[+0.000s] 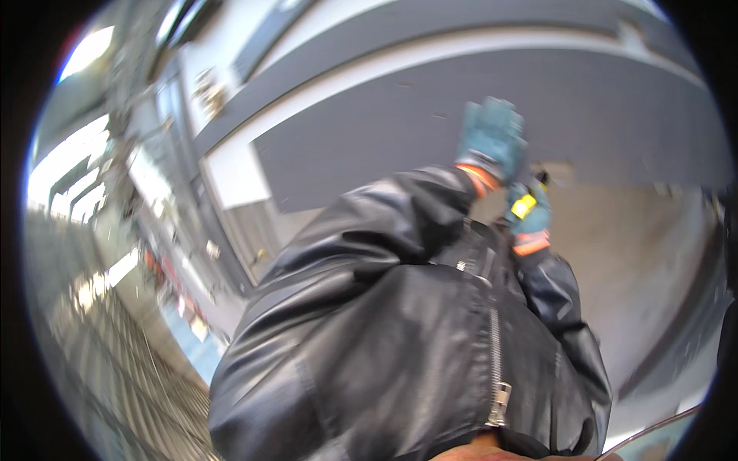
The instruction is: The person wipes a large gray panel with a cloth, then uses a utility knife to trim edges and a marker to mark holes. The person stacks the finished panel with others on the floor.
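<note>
My left hand (492,138), in a teal work glove with an orange cuff, lies over the large dark grey panel (369,131) with its fingers stretched out. It looks pressed flat on the panel, though blur hides the exact contact. Close to my body, my right hand (536,219) wears the same kind of glove. Its fingers are closed around a small yellow and black hand tool (524,206). A dark tip of the tool sticks out past the fingers, at the panel's near edge. What kind of tool it is cannot be made out.
A white strip (238,175) runs along the panel's left and far sides, with a dark grey rail (369,46) beyond. Brownish-grey surface (623,253) stretches to the right of my right arm. Ribbed grey material (115,361) and bright windows lie far left, smeared by motion.
</note>
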The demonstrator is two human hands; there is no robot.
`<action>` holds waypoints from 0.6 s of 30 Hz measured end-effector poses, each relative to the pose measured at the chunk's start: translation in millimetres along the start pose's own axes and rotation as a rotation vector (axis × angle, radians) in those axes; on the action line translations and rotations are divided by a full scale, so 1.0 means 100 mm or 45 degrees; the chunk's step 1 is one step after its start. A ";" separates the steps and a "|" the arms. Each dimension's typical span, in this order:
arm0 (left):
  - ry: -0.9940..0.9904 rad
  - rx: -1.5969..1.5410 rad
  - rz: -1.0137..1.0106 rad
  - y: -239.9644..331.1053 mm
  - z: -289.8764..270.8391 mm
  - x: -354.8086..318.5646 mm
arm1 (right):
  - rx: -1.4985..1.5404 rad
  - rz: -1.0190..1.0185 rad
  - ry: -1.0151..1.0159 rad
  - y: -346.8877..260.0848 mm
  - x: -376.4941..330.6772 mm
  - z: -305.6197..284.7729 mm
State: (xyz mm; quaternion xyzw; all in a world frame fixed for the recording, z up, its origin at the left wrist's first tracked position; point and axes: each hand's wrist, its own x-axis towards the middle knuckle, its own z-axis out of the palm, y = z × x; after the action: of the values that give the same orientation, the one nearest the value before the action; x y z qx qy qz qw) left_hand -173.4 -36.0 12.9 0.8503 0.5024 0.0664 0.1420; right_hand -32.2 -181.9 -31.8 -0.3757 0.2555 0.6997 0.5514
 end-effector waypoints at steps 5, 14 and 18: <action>0.329 0.048 0.049 -0.08 0.21 -0.09 | -0.003 0.153 0.013 -0.20 0.10 0.03; 0.302 0.057 0.009 -0.05 0.20 -0.08 | -0.457 0.038 -0.329 -0.43 0.36 -0.35; 0.335 0.072 0.041 -0.08 0.28 -0.02 | 0.035 0.229 -0.204 -0.27 0.12 -0.16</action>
State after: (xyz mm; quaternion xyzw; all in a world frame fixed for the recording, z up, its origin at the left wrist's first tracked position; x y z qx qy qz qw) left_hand -174.4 -39.1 -15.8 0.8458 0.5047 0.1654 0.0500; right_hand -3.7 -179.8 -49.3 -0.2864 0.2528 0.7706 0.5102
